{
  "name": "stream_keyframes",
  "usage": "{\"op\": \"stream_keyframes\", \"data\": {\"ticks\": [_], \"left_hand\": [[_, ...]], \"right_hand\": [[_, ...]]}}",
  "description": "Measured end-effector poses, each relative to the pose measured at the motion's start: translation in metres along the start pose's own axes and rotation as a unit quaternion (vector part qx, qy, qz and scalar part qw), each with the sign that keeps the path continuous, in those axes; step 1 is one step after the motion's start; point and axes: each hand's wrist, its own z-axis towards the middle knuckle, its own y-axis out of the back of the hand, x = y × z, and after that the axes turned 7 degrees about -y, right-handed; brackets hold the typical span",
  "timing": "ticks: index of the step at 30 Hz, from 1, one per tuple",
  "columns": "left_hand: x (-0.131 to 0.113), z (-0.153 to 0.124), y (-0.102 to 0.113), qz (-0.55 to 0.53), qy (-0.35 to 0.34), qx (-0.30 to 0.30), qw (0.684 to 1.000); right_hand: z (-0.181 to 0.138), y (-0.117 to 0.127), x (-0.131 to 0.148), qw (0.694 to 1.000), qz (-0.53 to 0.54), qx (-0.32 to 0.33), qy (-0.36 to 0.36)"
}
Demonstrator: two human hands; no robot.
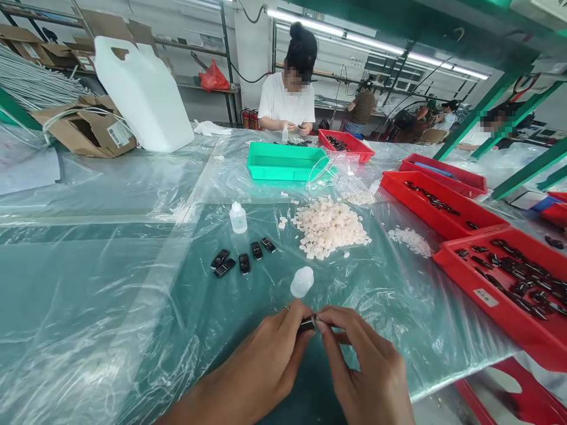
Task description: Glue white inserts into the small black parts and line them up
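Near the table's front edge, my left hand (280, 345) pinches a small black glossy part (305, 324) between thumb and fingers. My right hand (365, 354) meets it at the part's right end, its thumb and fingertips closed there; whatever tiny piece they may hold is hidden. Just beyond my hands lies a translucent white bottle (302, 282). Several finished-looking black parts (244, 264) lie to the left, below an upright small white bottle (238, 218). A heap of small cream-coloured pieces (330, 229) sits further back, right of the middle.
Red trays (485, 298) with black parts line the right side, beside a smaller pile of whitish bits (411, 242). A green tray (283, 175) stands behind the heap. A large white jug (142, 100) and cardboard box (91, 133) are back left. Across the table sits a co-worker (287, 100).
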Motion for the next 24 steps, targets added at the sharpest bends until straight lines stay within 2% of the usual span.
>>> {"op": "stream_keyframes", "data": {"ticks": [6,14,24], "left_hand": [[-0.003,0.002,0.002,0.004,0.011,0.006,1.0],[0.002,-0.001,-0.003,-0.007,0.003,-0.006,1.0],[0.008,-0.002,-0.008,-0.026,-0.017,-0.013,0.999]], "right_hand": [[-0.004,-0.005,0.0,0.999,0.013,-0.024,-0.017],[-0.003,-0.001,-0.001,1.0,0.027,-0.002,0.003],[-0.018,-0.008,0.004,0.994,-0.097,-0.055,0.022]]}}
